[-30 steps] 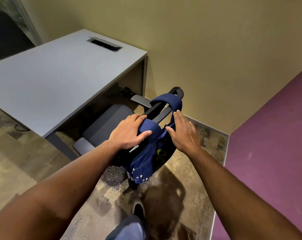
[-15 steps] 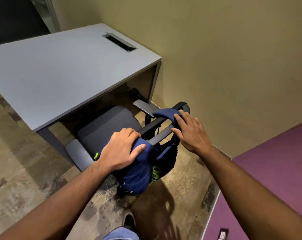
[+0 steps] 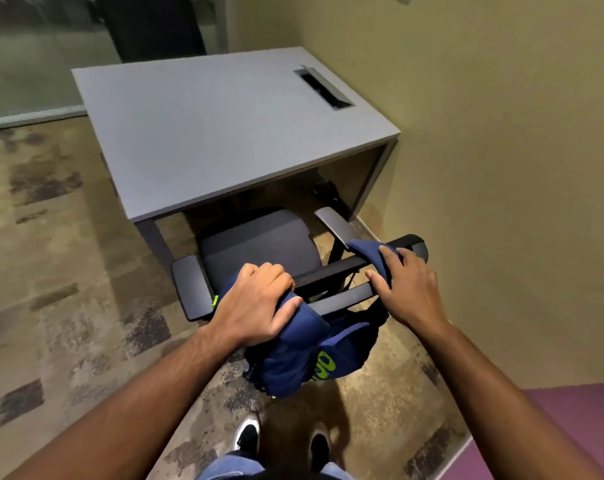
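Note:
A navy blue backpack (image 3: 293, 362) with green lettering hangs behind the backrest of a grey office chair (image 3: 259, 244). One strap (image 3: 366, 251) lies over the top of the backrest. My left hand (image 3: 259, 303) grips the other padded strap together with the left end of the backrest top. My right hand (image 3: 404, 285) rests on the right strap and the backrest bar, with fingers curled over the strap. The chair's seat is tucked part way under a grey desk (image 3: 217, 133).
The desk has a cable slot (image 3: 323, 86) near its far right corner and stands against a beige wall (image 3: 501, 168). A glass partition (image 3: 34, 57) is at the far left. Purple floor (image 3: 577, 427) lies at the lower right. My shoes (image 3: 248, 434) stand just behind the chair.
The view has swung left, so the desk now sits centred. Both hands have stayed on the backpack straps at the chair's backrest; the right hand has spread further right along it.

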{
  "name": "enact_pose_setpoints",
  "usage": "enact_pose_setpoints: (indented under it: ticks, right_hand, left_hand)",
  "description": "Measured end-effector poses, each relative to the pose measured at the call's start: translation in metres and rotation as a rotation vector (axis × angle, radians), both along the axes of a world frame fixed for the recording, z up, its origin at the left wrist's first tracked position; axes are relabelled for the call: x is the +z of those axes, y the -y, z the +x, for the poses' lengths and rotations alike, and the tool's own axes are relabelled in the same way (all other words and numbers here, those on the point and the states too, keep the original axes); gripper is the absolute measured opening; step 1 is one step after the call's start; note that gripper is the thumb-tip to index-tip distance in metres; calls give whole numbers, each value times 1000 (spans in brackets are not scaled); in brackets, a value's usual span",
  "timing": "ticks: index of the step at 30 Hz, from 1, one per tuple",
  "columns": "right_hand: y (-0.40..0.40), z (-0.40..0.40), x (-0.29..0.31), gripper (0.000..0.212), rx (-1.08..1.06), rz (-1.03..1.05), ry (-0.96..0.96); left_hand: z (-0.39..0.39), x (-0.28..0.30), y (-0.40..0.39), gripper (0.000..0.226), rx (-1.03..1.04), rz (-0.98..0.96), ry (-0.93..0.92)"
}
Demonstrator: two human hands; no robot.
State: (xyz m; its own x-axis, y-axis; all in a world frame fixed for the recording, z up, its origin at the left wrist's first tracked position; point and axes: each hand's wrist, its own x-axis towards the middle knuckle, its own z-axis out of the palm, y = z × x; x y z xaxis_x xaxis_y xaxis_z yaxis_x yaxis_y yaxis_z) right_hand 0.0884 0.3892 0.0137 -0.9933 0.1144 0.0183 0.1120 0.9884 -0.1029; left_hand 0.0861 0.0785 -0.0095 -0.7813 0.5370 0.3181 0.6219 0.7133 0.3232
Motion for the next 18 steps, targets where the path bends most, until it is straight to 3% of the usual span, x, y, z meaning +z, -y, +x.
enact_pose_setpoints:
  ticks: [5,8,12,15,18]
  right_hand:
    - [-7,-7,-5,61,81,-46,-59]
    - [-19,-8,-1,71,200,-80,10]
    - [-48,-13,6,91,574,71,99]
    - [-66,-26,12,119,755,190,209]
    - [-70,-35,15,138,839,299,235]
  left_hand:
    - [5,9,-8,27,64,-61,30]
    - [11,15,-9,30,91,-88,114]
    - [14,20,5,68,21,-149,316]
    - [14,29,14,99,-37,-246,458]
    - [8,36,14,101,-83,-306,455]
